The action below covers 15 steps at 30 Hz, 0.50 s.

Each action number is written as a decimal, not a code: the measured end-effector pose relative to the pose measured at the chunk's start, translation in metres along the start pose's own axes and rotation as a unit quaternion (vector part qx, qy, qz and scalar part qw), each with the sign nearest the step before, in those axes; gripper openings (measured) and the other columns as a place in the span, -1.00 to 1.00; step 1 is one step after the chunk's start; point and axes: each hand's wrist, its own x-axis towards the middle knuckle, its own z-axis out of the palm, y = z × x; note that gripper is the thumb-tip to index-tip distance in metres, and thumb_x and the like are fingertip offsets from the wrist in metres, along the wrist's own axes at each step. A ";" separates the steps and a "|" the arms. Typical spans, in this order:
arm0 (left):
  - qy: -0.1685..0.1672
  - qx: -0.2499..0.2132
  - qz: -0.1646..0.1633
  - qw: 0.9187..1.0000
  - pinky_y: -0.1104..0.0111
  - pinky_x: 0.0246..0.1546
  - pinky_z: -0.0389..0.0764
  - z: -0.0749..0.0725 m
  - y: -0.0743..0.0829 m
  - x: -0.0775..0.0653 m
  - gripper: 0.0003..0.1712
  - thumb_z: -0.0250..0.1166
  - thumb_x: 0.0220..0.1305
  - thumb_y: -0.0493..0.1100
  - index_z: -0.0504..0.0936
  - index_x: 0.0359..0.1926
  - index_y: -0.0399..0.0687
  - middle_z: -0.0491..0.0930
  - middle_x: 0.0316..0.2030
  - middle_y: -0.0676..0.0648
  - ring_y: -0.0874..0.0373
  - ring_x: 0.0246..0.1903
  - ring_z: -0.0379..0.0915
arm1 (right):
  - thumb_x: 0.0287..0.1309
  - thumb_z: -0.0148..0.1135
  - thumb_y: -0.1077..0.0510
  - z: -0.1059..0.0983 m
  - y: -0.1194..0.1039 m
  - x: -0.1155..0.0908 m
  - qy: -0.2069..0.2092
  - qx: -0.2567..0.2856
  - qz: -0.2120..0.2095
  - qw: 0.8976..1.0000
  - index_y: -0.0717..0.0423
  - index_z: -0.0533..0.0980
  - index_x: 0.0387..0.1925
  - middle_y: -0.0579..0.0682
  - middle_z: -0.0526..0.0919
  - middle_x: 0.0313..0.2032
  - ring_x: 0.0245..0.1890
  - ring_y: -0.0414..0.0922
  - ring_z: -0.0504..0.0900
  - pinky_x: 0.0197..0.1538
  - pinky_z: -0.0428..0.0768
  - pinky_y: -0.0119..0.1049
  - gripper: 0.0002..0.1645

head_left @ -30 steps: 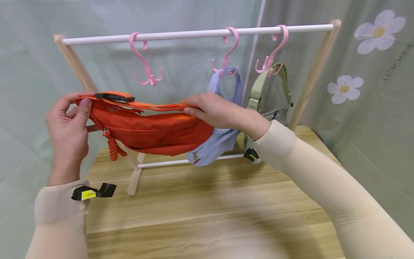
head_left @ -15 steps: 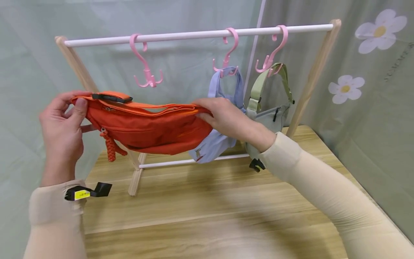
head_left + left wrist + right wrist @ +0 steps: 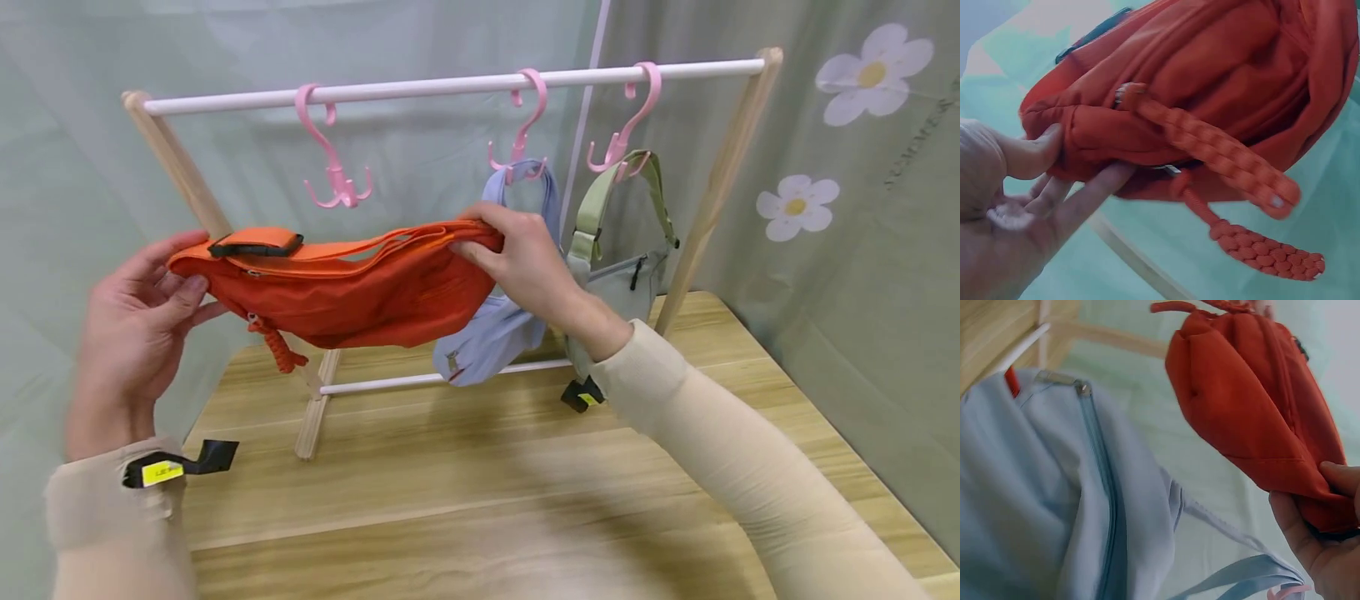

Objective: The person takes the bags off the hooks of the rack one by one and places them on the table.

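Note:
An orange-red sling bag (image 3: 352, 300) is stretched between my two hands in front of the rack. My left hand (image 3: 135, 333) pinches its left end, thumb in front and fingers behind. Its orange strap lies folded along the top, with a black buckle (image 3: 255, 244) near the left end. Braided zipper pulls (image 3: 1229, 156) dangle below the left hand. At the other end, my right hand (image 3: 528, 267) grips the bag and strap together, thumb on the near side. A pink hook (image 3: 337, 171) hangs bare above the bag.
The white rail (image 3: 420, 86) has wooden legs (image 3: 720, 192) and stands on a wood-grain table (image 3: 420, 517). A light blue bag (image 3: 487, 342) hangs from the middle hook, behind my right hand. On the right hook (image 3: 633, 125) hangs a grey-green bag (image 3: 626, 287).
My right hand has slid right along the strap to the bag's right end, and that end now sits higher. My left hand has drifted a little left and down.

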 end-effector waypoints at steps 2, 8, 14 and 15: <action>0.044 0.031 0.007 0.999 0.24 -0.24 0.76 0.001 -0.002 -0.003 -0.50 0.19 0.37 -0.55 0.47 0.32 -0.53 0.70 -0.02 -0.25 -0.01 -0.13 0.71 | 0.30 0.43 0.22 0.001 -0.002 -0.003 0.011 0.033 0.014 0.999 0.17 0.64 -0.01 0.00 0.74 -0.14 -0.23 -0.19 0.70 -0.15 0.68 -0.32 -0.74; 0.202 0.011 0.032 0.979 0.25 -0.38 0.77 0.005 -0.012 -0.009 -0.57 0.37 0.25 -0.49 0.60 0.15 -0.53 0.60 -0.14 -0.22 0.02 -0.30 0.69 | 0.25 0.43 0.36 0.010 -0.008 -0.015 0.040 0.164 0.033 0.985 0.27 0.55 0.10 0.11 0.72 -0.09 -0.21 -0.09 0.71 -0.13 0.71 -0.28 -0.60; 0.275 -0.012 0.069 0.959 0.27 -0.48 0.76 0.008 -0.020 -0.011 -0.66 0.31 0.26 -0.59 0.62 0.07 -0.56 0.62 -0.26 -0.25 -0.01 -0.45 0.66 | 0.24 0.42 0.38 0.021 -0.011 -0.028 0.072 0.199 0.039 0.977 0.32 0.58 0.07 0.12 0.73 -0.09 -0.16 -0.10 0.70 -0.04 0.68 -0.29 -0.63; 0.282 -0.002 0.076 0.956 0.28 -0.48 0.76 0.008 -0.020 -0.012 -0.66 0.31 0.27 -0.59 0.62 0.07 -0.56 0.62 -0.27 -0.24 0.00 -0.46 0.65 | 0.24 0.42 0.38 0.022 -0.011 -0.030 0.077 0.198 0.036 0.976 0.31 0.60 0.07 0.11 0.74 -0.09 -0.16 -0.10 0.71 -0.03 0.68 -0.27 -0.64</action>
